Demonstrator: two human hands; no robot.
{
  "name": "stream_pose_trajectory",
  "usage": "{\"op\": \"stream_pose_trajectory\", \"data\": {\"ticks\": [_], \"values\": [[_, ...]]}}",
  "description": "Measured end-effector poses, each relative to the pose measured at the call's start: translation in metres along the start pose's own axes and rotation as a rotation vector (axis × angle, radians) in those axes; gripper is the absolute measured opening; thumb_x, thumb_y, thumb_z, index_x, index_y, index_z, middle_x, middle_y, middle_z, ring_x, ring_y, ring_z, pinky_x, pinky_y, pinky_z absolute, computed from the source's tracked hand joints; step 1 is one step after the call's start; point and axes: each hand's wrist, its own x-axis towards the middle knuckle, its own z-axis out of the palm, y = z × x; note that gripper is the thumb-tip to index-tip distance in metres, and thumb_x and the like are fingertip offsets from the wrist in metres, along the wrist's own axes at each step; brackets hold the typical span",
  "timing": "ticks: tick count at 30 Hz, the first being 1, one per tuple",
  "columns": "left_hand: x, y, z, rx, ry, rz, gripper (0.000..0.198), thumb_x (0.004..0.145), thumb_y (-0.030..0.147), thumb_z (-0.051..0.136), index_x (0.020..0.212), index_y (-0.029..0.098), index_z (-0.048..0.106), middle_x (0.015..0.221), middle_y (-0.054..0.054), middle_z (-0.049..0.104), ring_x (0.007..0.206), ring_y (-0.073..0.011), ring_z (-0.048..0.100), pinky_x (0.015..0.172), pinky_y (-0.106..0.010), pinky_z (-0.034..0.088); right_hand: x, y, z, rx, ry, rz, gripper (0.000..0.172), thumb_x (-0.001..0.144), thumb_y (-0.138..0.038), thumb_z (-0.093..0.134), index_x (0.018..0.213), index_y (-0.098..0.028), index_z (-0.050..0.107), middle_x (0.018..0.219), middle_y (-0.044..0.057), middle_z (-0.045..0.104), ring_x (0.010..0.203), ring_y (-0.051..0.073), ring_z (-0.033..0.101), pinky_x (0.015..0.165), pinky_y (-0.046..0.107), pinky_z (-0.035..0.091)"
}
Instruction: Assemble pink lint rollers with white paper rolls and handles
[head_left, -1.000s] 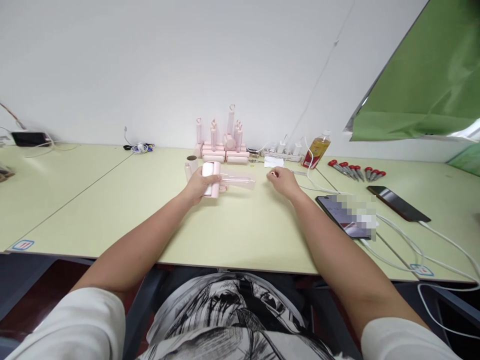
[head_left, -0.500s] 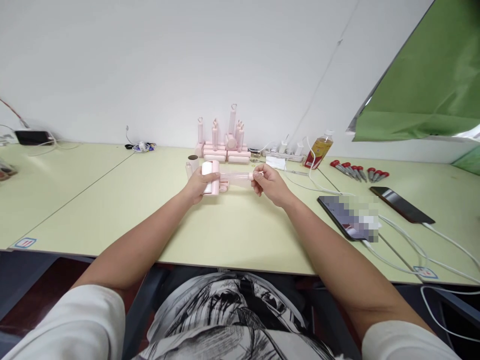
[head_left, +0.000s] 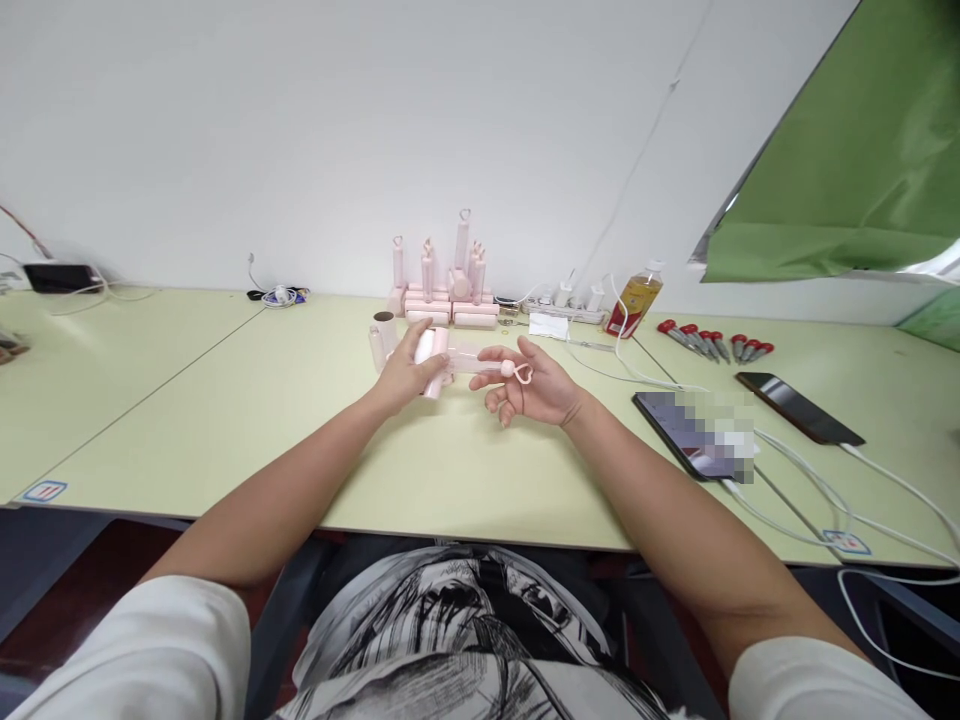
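My left hand point(head_left: 405, 372) grips the roller head of a pink lint roller point(head_left: 437, 358) above the pale green table point(head_left: 225, 400). The roller's clear handle runs right to a pink heart-shaped loop point(head_left: 517, 372). My right hand point(head_left: 534, 388) lies palm up under that loop end, fingers spread, and the loop rests on them. A small cardboard tube point(head_left: 385, 330) and a clear cap stand just behind my left hand.
A stack of pink lint rollers point(head_left: 447, 290) stands at the back by the wall. To the right lie a power strip point(head_left: 564, 310), an orange drink bottle point(head_left: 634, 298), several red-handled screwdrivers point(head_left: 712, 342), two phones point(head_left: 694, 432) and white cables point(head_left: 840, 500). A green cloth hangs upper right.
My right hand came in from the table to the handle's end, pinched it, and now has turned palm up and spread under the heart loop. The roller has tilted slightly in my left hand.
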Motion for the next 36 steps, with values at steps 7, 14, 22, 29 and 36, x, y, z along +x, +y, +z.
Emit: {"op": "stream_pose_trajectory", "data": {"ticks": [7,14,22,29,36], "values": [[0.001,0.003,-0.002,0.157,0.011,0.191,0.070,0.084,0.041,0.063,0.147,0.025,0.040,0.152,-0.010,0.042,0.137,-0.0302,0.042,0.114,-0.048,0.034,0.005,0.004,0.008,0.063,0.043,-0.093,0.025,0.089,-0.047,0.042,0.088,-0.022,0.047,0.068,-0.002,0.057,0.049,0.013,0.052,0.052,0.032,0.052],[0.002,0.001,-0.003,0.243,0.013,0.280,0.068,0.086,0.048,0.060,0.146,0.022,0.040,0.150,-0.012,0.044,0.138,-0.0292,0.042,0.115,-0.046,0.033,0.008,0.005,0.010,0.085,0.146,-0.088,0.012,0.081,-0.032,0.046,0.075,-0.022,0.046,0.056,-0.004,0.042,0.040,0.010,0.035,0.045,0.028,0.044],[-0.001,0.005,-0.003,0.292,0.015,0.330,0.067,0.086,0.051,0.059,0.143,0.021,0.040,0.148,-0.012,0.046,0.134,-0.0286,0.046,0.112,-0.045,0.037,0.007,0.005,0.008,0.097,0.127,-0.098,0.025,0.087,-0.040,0.043,0.070,-0.021,0.046,0.050,-0.006,0.036,0.038,0.009,0.029,0.044,0.027,0.044],[-0.002,0.008,-0.008,0.280,0.004,0.379,0.068,0.085,0.053,0.059,0.142,0.020,0.041,0.148,-0.014,0.045,0.137,-0.0299,0.042,0.116,-0.046,0.032,0.008,0.009,0.013,0.071,0.093,-0.122,0.036,0.091,-0.050,0.045,0.068,-0.022,0.046,0.048,-0.008,0.034,0.037,0.009,0.029,0.046,0.028,0.047],[0.001,0.025,-0.007,-0.216,-0.008,0.099,0.087,0.079,0.061,0.063,0.151,0.028,0.027,0.136,-0.012,0.055,0.120,-0.0344,0.058,0.096,-0.050,0.051,0.000,-0.004,0.016,0.051,0.100,-0.148,0.043,0.093,-0.060,0.040,0.077,-0.023,0.052,0.053,-0.006,0.039,0.046,0.012,0.042,0.055,0.034,0.053]]}}
